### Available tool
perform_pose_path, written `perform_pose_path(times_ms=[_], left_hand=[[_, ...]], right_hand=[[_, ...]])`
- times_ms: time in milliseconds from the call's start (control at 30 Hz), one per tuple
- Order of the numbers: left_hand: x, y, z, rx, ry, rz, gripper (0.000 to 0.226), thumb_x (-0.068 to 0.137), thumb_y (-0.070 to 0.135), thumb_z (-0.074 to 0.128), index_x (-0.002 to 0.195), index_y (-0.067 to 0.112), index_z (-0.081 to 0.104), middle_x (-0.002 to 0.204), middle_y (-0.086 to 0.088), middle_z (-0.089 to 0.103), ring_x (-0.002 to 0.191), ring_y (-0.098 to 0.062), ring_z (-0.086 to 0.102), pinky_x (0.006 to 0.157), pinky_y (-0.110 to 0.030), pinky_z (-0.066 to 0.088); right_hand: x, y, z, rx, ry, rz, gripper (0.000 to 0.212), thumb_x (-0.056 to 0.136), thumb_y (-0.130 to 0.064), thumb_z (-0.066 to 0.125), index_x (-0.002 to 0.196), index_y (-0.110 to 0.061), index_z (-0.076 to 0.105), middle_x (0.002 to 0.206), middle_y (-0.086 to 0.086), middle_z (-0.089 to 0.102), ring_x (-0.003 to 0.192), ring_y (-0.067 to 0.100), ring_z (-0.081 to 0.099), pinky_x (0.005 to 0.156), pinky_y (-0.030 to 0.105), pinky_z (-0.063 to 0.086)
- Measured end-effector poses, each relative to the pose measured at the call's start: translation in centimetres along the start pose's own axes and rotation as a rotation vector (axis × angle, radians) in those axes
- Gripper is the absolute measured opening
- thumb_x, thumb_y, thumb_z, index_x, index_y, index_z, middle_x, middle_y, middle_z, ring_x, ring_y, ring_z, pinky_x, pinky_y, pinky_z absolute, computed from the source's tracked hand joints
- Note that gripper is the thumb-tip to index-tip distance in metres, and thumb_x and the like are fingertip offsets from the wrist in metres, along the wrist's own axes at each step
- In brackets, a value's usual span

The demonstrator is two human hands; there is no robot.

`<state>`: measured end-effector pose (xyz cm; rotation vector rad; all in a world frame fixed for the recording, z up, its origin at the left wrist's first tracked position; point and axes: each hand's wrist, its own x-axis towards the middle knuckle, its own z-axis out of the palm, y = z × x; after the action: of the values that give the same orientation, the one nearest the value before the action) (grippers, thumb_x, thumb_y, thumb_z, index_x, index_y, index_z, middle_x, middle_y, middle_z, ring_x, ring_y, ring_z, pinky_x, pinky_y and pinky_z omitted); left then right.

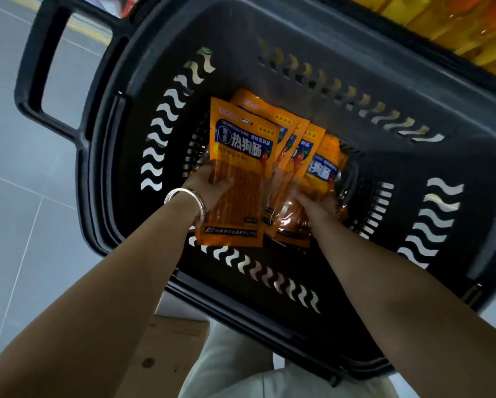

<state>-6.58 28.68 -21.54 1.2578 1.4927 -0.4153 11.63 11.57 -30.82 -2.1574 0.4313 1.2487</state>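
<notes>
Head view: my left grip (209,183) pinches the front packet (242,165) inside the basket (298,67), its long axis pointing away from me; my right grip (313,203) clutches the fanned packets (308,156) just beside, equally near

A black plastic shopping basket (356,53) with wave-shaped slots is seen over grey floor tiles (25,182), its handle (30,81) at far left. A brown cardboard box (169,349) sits near; yellow-orange packaged goods (456,21) line the far right.
</notes>
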Motion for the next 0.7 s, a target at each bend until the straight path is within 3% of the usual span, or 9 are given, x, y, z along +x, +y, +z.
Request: perform_pose_path(times_ms=[100,200,267,333,400,467,533,600,700], left_hand=[[-0.6,0.3,0.0,0.002,0.004,0.016,0.038,0.089,0.044,0.056,0.123,0.029,0.053,0.116,-0.004,0.062,0.104,-0.027,0.059,0.084,-0.034,0.044],[-1.8,0.9,-0.1,-0.055,0.022,0.014,0.038,0.088,0.043,0.058,0.123,0.028,0.053,0.116,-0.003,0.062,0.103,-0.026,0.059,0.088,-0.035,0.047],[-3.1,1.5,-0.1,-0.128,0.041,0.0,0.031,0.085,0.038,0.062,0.113,0.028,0.057,0.112,-0.004,0.064,0.099,-0.025,0.061,0.09,-0.038,0.049],[-4.7,2.3,-0.1,-0.176,0.062,0.001,0.02,0.079,0.031,0.067,0.097,0.029,0.058,0.107,-0.006,0.065,0.095,-0.026,0.062,0.09,-0.041,0.051],[-6.6,3.4,0.0,-0.217,0.098,0.033,0.019,0.077,0.024,0.069,0.09,0.028,0.055,0.104,-0.007,0.065,0.093,-0.026,0.062,0.089,-0.04,0.051],[-8.8,4.6,0.3,-0.256,0.125,0.088,0.022,0.078,0.028,0.069,0.096,0.025,0.056,0.102,-0.004,0.066,0.096,-0.025,0.062,0.09,-0.038,0.05],[-11.5,5.9,0.8,-0.27,0.137,0.144,0.027,0.081,0.044,0.066,0.098,0.026,0.059,0.098,0.002,0.066,0.093,-0.019,0.063,0.087,-0.033,0.049],[-14.3,6.9,1.6,-0.311,0.145,0.196,0.03,0.082,0.057,0.059,0.093,0.029,0.059,0.09,0.01,0.065,0.087,-0.014,0.062,0.08,-0.029,0.047],[-18.4,8.1,3.1,-0.322,0.191,0.302,0.026,0.089,0.056,0.048,0.103,0.034,0.054,0.09,0.017,0.056,0.087,-0.011,0.053,0.08,-0.026,0.037]], right_hand=[[-1.9,-1.2,1.5,-0.033,0.071,-0.076,0.085,0.057,-0.043,0.087,0.128,-0.02,0.047,0.129,0.003,0.055,0.118,0.025,0.053,0.101,0.04,0.042],[-4.3,-1.6,0.9,0.047,0.154,-0.108,0.053,0.067,-0.04,0.082,0.109,-0.027,0.052,0.11,-0.006,0.059,0.102,0.016,0.056,0.088,0.03,0.044],[-6.3,-1.3,-0.8,0.094,0.178,-0.113,0.032,0.077,-0.037,0.076,0.096,-0.031,0.051,0.092,-0.013,0.059,0.091,0.013,0.057,0.074,0.022,0.042],[-8.2,-0.8,-3.0,0.091,0.166,-0.174,0.02,0.081,-0.036,0.072,0.089,-0.032,0.054,0.085,-0.017,0.059,0.087,0.011,0.059,0.071,0.022,0.042],[-10.5,-0.9,-5.2,0.06,0.152,-0.248,0.015,0.082,-0.036,0.071,0.09,-0.03,0.059,0.084,-0.016,0.061,0.08,0.007,0.06,0.072,0.02,0.043],[-12.7,-1.3,-7.3,0.0,0.141,-0.329,0.011,0.087,-0.04,0.065,0.092,-0.031,0.06,0.081,-0.018,0.059,0.078,0.005,0.056,0.069,0.019,0.04],[-14.8,-1.8,-9.4,-0.053,0.098,-0.425,0.018,0.092,-0.045,0.054,0.093,-0.028,0.061,0.084,-0.012,0.062,0.087,0.014,0.059,0.074,0.026,0.041],[-16.9,-2.4,-11.8,-0.138,0.067,-0.534,0.033,0.096,-0.045,0.046,0.1,-0.017,0.061,0.09,0.005,0.065,0.094,0.025,0.062,0.075,0.036,0.045],[-19.3,-2.8,-15.7,-0.207,0.057,-0.711,0.031,0.099,-0.038,0.043,0.117,-0.017,0.057,0.099,0.007,0.063,0.101,0.029,0.058,0.078,0.031,0.039]])
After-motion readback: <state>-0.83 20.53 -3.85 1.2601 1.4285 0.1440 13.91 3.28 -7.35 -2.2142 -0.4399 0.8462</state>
